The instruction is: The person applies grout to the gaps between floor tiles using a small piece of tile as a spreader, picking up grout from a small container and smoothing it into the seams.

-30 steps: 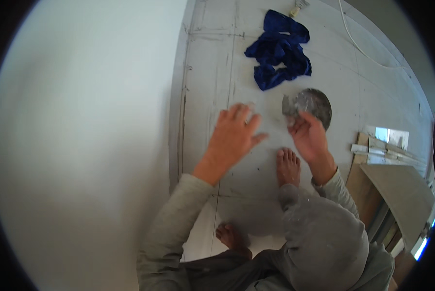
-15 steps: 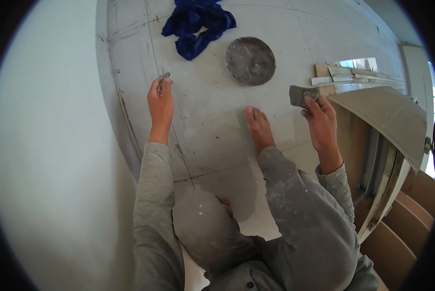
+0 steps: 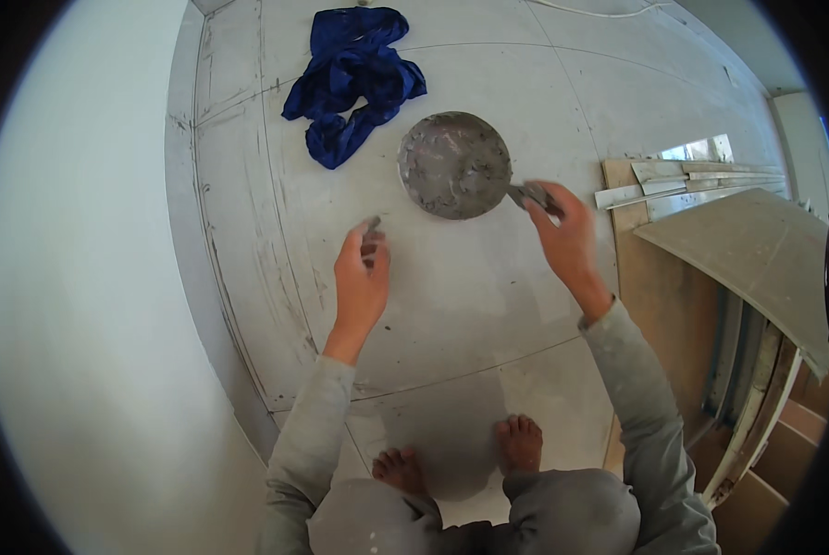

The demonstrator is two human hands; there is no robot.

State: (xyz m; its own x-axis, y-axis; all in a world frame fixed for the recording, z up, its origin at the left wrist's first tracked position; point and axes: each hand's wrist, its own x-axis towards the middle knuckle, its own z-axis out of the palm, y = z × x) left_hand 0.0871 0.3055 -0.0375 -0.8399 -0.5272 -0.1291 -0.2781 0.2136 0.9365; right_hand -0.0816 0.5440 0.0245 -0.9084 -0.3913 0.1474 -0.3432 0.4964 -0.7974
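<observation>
A round pan of grey paste (image 3: 453,165) rests on the tiled floor (image 3: 433,305) in front of me. My left hand (image 3: 366,262) is closed on a small grey piece (image 3: 372,224), below and left of the pan. My right hand (image 3: 562,236) grips a flat grey scraper (image 3: 524,195), its far end at or just beside the pan's right rim; I cannot tell whether they touch. My bare feet (image 3: 518,439) are on the tiles at the bottom.
A blue cloth (image 3: 350,88) lies beyond the pan. A white wall (image 3: 91,277) runs along my left. Stacked boards (image 3: 729,259) and thin strips (image 3: 692,171) are on the right. A white cable (image 3: 600,11) lies at the far edge.
My right hand has come in toward the pan with the scraper. My left hand has moved from spread fingers to closed on the small piece. The view has shifted and my feet now show side by side.
</observation>
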